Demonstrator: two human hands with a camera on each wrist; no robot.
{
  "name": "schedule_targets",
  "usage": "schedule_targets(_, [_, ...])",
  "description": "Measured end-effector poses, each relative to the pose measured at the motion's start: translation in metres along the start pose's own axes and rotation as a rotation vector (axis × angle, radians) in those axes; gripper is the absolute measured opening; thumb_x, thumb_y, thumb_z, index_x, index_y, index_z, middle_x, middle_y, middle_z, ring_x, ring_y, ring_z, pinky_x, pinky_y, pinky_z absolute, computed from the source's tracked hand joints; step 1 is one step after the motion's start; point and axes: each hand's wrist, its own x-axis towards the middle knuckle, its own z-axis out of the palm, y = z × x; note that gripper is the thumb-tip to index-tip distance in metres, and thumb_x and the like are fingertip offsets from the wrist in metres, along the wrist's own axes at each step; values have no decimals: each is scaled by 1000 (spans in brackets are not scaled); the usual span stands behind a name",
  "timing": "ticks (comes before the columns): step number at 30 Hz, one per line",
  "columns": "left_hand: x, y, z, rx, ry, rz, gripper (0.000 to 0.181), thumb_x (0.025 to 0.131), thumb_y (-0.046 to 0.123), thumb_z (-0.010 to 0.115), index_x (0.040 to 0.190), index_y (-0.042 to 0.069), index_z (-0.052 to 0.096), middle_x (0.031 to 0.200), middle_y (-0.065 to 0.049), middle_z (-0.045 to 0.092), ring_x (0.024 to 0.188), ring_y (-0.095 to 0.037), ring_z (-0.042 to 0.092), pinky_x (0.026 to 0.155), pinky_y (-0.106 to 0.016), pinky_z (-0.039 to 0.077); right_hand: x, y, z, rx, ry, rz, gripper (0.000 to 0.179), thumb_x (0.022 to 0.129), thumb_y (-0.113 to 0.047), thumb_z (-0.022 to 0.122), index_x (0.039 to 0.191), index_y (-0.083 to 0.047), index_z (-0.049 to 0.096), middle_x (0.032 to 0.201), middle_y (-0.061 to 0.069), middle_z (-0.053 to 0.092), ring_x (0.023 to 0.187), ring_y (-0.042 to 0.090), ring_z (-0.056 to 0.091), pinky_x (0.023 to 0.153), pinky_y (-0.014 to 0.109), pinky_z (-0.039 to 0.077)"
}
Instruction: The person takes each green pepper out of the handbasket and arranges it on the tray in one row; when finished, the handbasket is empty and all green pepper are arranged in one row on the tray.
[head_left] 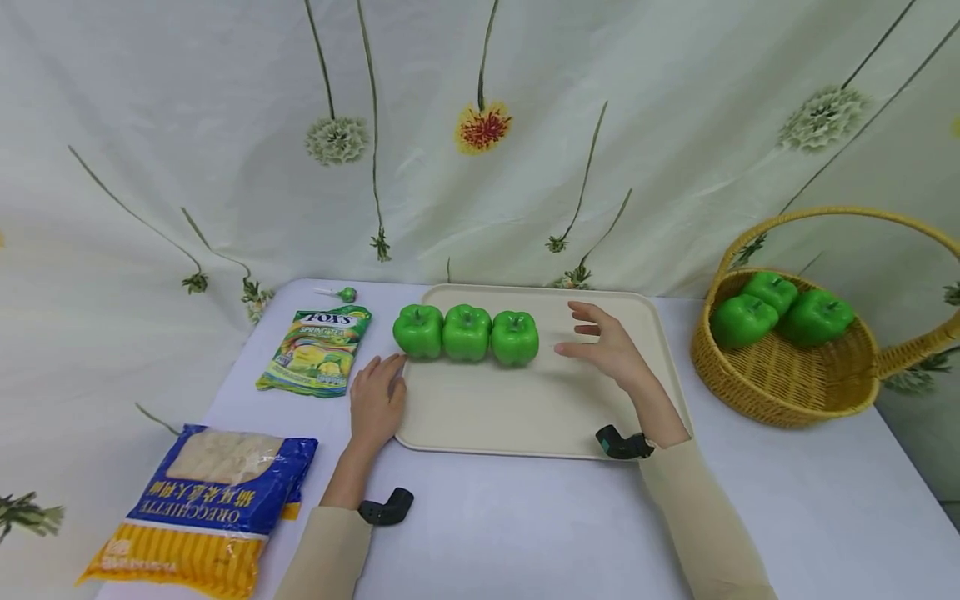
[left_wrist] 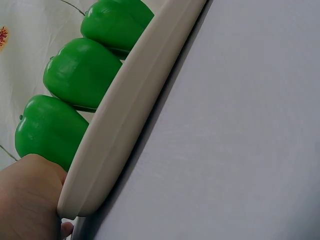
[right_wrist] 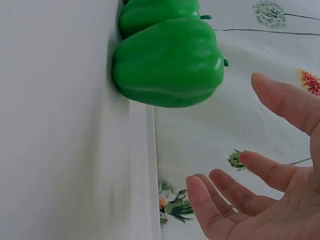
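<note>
A person's right hand [head_left: 603, 346] hangs over a beige tray [head_left: 487, 417], thumb and fingers apart around nothing, its gap turned toward three green peppers lined up just to its left. The nearest pepper [head_left: 515, 339], glossy and stem up, sits at the right hand's end of the row, near the fingertips but well clear of them. Just ahead of the left hand [head_left: 377, 400], at the other end, is the far pepper [head_left: 417, 332]; the middle pepper [head_left: 467, 333] is squeezed between the two. The left hand lies at the tray's edge with loose fingers, seemingly well placed to steady it (whether a fingertip hooks beneath the rim, the pictures do not settle). Off to the right hand's right stands a wicker basket [head_left: 780, 400] with more peppers [head_left: 742, 321] inside; beyond the left hand, on its outer side, lie a candy bag [head_left: 315, 350] and a pasta bag [head_left: 202, 508].

For a clean pick-up from here, the right hand would do best to come in level from its own side, spread wider than the pepper's belly, and press evenly below the stem. The smooth skin could slip, and a sideways push could jostle the neighbour; a straight lift should avoid both.
</note>
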Motion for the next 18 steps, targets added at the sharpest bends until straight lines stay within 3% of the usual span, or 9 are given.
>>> schedule_targets(7, [-1,-1,-1,4,5,2,39,95,7,47,132,-1,57,140,-21,54,140,-44,35,117,-62,15,-30,2,-38,-99,46,-35,69,88,-25,73,148,-11,40,150,18,41,135,39,43,102,57,44])
schedule_targets(9, [-1,0,-1,10,4,7,39,95,7,46,132,-1,57,140,-21,54,140,-44,35,117,-62,16,-41,5,-51,-134,80,-64,67,89,-25,72,147,-9,42,148,19,44,132,38,46,101,49,47])
schedule_targets(11, [-1,1,-1,16,2,9,39,95,7,46,132,-1,57,140,-21,54,140,-44,35,117,-62,16,-51,9,-64,-175,131,-116,63,89,-22,72,144,-5,46,144,20,48,127,36,51,98,33,50])
schedule_targets(13, [-1,1,-2,19,0,7,39,95,7,46,132,-1,57,140,-21,54,140,-44,35,117,-62,16,-61,13,-77,-218,205,-160,58,89,-18,72,140,-2,49,140,19,52,120,24,56,90,17,49])
schedule_targets(15, [-1,1,-2,21,-3,3,39,96,6,45,133,-1,57,140,-21,54,140,-44,35,117,-62,16,-70,19,-90,-245,291,-192,54,88,-16,72,136,0,53,132,9,59,112,10,58,82,6,45])
schedule_targets(18, [-1,1,-2,21,-7,-3,40,96,7,45,133,-1,56,141,-21,54,140,-44,34,117,-62,16,-82,26,-110,-250,408,-183,53,88,-17,73,135,0,54,123,-9,60,103,-6,53,79,3,43])
